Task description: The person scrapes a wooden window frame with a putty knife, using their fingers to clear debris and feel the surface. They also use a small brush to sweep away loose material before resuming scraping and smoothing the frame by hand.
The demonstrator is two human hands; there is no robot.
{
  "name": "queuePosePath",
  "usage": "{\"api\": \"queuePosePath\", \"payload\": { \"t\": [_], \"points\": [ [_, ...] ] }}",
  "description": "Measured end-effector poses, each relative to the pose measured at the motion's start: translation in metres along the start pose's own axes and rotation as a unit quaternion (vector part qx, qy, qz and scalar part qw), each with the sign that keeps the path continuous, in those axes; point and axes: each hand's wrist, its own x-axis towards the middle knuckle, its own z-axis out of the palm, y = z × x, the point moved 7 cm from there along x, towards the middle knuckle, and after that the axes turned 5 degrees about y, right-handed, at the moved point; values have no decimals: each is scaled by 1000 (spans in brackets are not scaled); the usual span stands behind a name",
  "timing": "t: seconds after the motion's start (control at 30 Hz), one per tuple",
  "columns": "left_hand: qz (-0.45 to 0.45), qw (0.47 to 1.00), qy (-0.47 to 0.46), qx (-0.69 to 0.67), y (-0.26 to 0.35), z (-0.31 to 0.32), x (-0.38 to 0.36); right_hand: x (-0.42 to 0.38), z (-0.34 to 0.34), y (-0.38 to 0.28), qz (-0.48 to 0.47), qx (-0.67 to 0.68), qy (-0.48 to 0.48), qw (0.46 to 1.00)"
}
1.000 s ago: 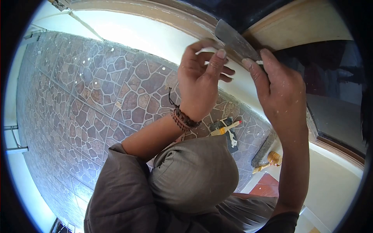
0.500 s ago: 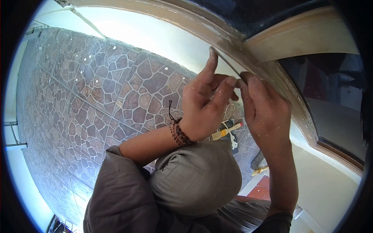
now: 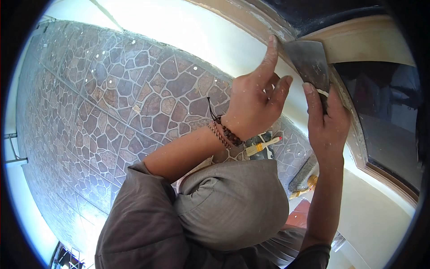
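Observation:
My right hand [image 3: 329, 127] grips a putty knife [image 3: 309, 62] by its handle, fingers wrapped round it. The broad metal blade points up and away, its face turned toward me, overlapping the wooden window frame [image 3: 369, 39] near a corner. My left hand [image 3: 255, 105], with a braided bracelet at the wrist, is empty. Its index finger stretches up to the frame beside the blade's left corner, thumb apart and the other fingers curled. Pale patches mark the wood around that fingertip.
Dark glass panes [image 3: 376, 103] sit within the frame. A white wall [image 3: 201, 38] runs below it to the stone-patterned floor [image 3: 134, 96]. On the floor lie a paintbrush [image 3: 263, 146] over a dark flat piece and a yellow-handled tool [image 3: 301, 193]. My bent knee [image 3: 233, 197] is close underneath.
Both hands have moved up and to the right along the frame. The putty knife has turned from edge-on to showing its blade face. My left hand has come apart from my right.

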Motion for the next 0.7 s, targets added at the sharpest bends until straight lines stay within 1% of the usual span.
{"api": "queuePosePath", "payload": {
  "t": [0.03, 0.1, 0.13, 0.2, 0.33, 0.4, 0.43, 0.5, 0.63, 0.7],
  "points": [
    [0, 1000, 0, 0, -1, 0, -1, 1, 5, 3, 0, 0, 0, 1000],
    [-9, 999, -34, 2, -6, 4, -4, 2, 7, -4, -79, -23, 37, 996],
    [-9, 999, -35, 1, -7, 4, -5, 1, 6, -3, -78, -24, 37, 996],
    [27, 996, -77, -29, -3, 10, -10, 2, 5, -1, -55, -36, 14, 998],
    [34, 992, -107, -65, 0, 15, -13, 2, 3, 1, -32, -36, 1, 999],
    [23, 986, -136, -99, 3, 17, -13, 2, 1, -11, -112, -73, 21, 991],
    [22, 986, -134, -99, 4, 16, -13, 1, 2, -16, -113, -72, 20, 991],
    [17, 980, -157, -119, 5, 15, -11, 1, 4, -18, -53, -75, 5, 996],
    [19, 980, -164, -108, 9, 15, -11, 15, -1, -19, -73, -95, -9, 993],
    [58, 979, -167, -98, 14, 18, -15, 23, 1, -11, -52, -77, -62, 994]
  ]
}}
